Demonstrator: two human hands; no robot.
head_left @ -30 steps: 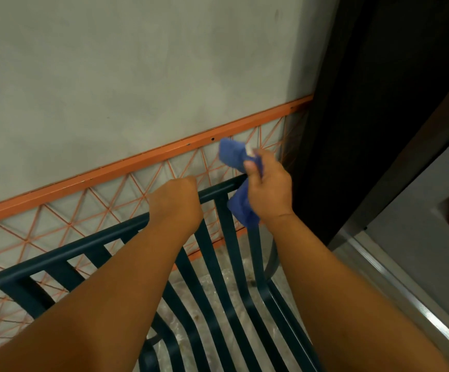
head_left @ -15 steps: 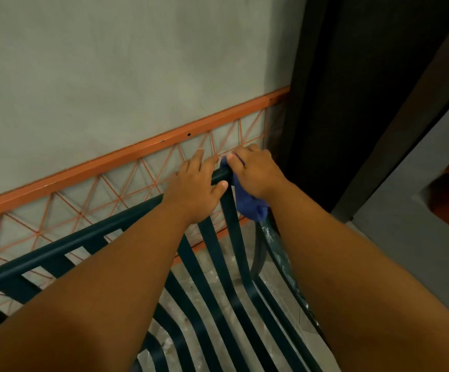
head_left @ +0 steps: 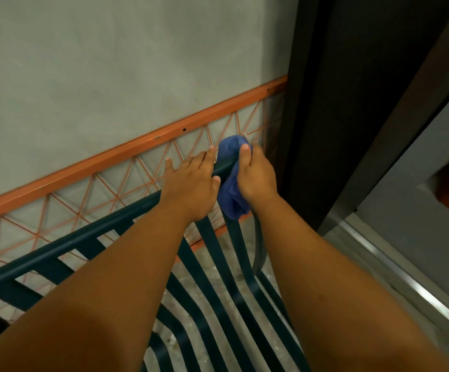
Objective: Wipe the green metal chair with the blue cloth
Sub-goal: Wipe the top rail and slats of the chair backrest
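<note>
1. Two bare hands met at the top rail of the chair (head_left: 65, 251), near its right end.
2. The right hand (head_left: 256, 175) gripped the cloth (head_left: 231, 196), fingers curled over it and thumb (head_left: 245, 154) pressed on top, holding it against the rail.
3. The cloth was bunched around the rail, one lobe showing above the thumb and the rest hanging below, in front of a back slat.
4. The left hand (head_left: 191, 183) lay on the rail just beside the cloth, fingers straight and slightly apart, reaching over the rail; its thumb touched the cloth's edge.
5. The chair stood near a grey wall (head_left: 110, 76) with an orange rail (head_left: 137, 149) and wire lattice behind it.
6. A dark door frame (head_left: 325, 103) rose at the right, close to the chair's right end.
</note>
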